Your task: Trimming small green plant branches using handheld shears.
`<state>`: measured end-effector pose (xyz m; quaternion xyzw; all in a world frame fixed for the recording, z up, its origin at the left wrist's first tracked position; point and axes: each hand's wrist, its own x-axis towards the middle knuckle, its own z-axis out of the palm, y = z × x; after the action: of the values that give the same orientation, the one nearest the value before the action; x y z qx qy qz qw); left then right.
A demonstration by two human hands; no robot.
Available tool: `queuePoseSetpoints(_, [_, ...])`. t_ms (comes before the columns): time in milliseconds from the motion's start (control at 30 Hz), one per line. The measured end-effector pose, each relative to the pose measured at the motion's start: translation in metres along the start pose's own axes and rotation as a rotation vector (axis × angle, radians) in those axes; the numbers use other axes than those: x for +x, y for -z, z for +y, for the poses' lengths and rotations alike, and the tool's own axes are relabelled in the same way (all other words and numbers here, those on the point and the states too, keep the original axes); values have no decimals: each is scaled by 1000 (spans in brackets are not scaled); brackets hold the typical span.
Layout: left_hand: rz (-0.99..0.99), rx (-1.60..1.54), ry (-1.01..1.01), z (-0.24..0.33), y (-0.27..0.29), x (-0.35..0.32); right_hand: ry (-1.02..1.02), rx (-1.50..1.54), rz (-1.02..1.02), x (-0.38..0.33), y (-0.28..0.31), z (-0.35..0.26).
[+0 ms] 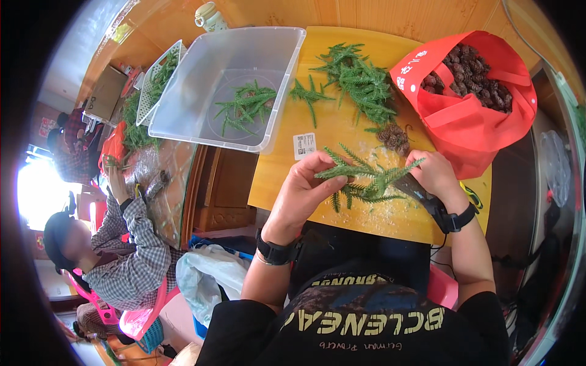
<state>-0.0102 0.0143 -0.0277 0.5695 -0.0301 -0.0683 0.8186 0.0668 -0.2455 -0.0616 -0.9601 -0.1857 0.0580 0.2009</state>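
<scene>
My left hand (305, 189) pinches a green conifer sprig (366, 177) over the yellow wooden table (329, 128). My right hand (434, 174) grips a dark-handled cutting tool (418, 190) whose blade end lies against the sprig's right side. A brown cone (395, 138) lies just beyond the sprig. Further back sits a pile of green sprigs (360, 82). Pale crumbs dust the table under my hands.
A clear plastic bin (235, 55) with a few sprigs stands at back left. A red bag (470, 116) full of brown cones sits at the right. To the left, a person in a checked shirt (131, 256) handles greenery at another table beside a white basket (160, 79).
</scene>
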Motion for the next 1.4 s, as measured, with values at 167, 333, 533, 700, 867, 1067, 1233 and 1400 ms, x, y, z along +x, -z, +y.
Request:
queuePoseSetpoints(167, [-6, 4, 24, 0, 1, -2, -15, 3, -3, 1, 0, -2])
queuePoseSetpoints(333, [-12, 37, 57, 3, -1, -3, -10, 22, -30, 2, 1, 0])
queuePoseSetpoints(533, [-22, 80, 26, 6, -2, -5, 44, 33, -21, 3, 1, 1])
queuePoseSetpoints(700, [-17, 26, -14, 11, -9, -5, 25, 47, -16, 6, -1, -3])
queuePoseSetpoints(867, [-55, 38, -120, 1, -4, -5, 23, 77, -39, 5, 2, -5])
queuePoseSetpoints(1067, [6, 604, -604, 3, -2, 0, 43, 44, -15, 2, 2, 1])
queuePoseSetpoints(1233, [36, 802, -805, 7, -4, -2, 62, 63, 0, 2, 1, 2])
queuePoseSetpoints(1400, [77, 815, -817, 9, -6, -5, 76, 65, -3, 3, 1, 2])
